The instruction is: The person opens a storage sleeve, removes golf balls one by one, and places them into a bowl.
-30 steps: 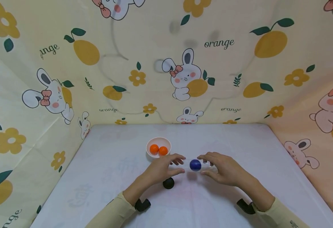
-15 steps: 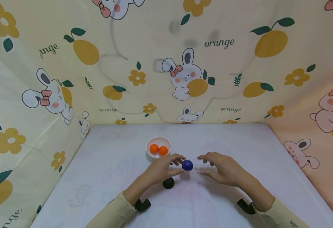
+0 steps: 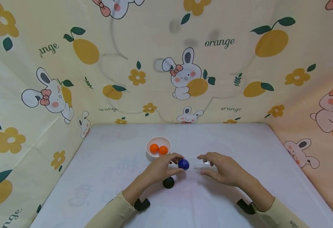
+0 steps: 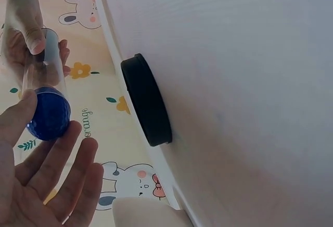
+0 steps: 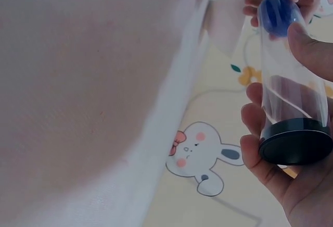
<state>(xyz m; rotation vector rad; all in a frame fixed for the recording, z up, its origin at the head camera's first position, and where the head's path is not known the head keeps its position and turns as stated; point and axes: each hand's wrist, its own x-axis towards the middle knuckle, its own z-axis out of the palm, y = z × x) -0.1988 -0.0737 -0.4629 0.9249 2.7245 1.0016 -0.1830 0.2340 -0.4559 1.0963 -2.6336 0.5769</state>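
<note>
A clear tube (image 5: pixel 286 73) with a black cap (image 5: pixel 294 141) on one end lies level between the two hands. My right hand (image 3: pixel 224 167) grips the capped end, with thumb and fingers around the tube. At the other end sits a dimpled blue ball (image 3: pixel 183 164), bulging out past the tube in the left wrist view. My left hand (image 3: pixel 162 167) holds the ball between thumb and fingers, its other fingers spread loosely below. A loose black cap (image 4: pixel 146 99) rests on the table close to the left hand.
A pale round bowl (image 3: pixel 158 138) with two orange balls (image 3: pixel 154 148) stands behind the left hand. The white table (image 3: pixel 121 177) meets patterned cloth walls (image 3: pixel 155 31) at the back and sides. Black straps (image 3: pixel 142 205) sit at the wrists.
The blue ball has slid left along the tube, from near the right fingers to between the left thumb and fingers. Both hands have stayed nearly still.
</note>
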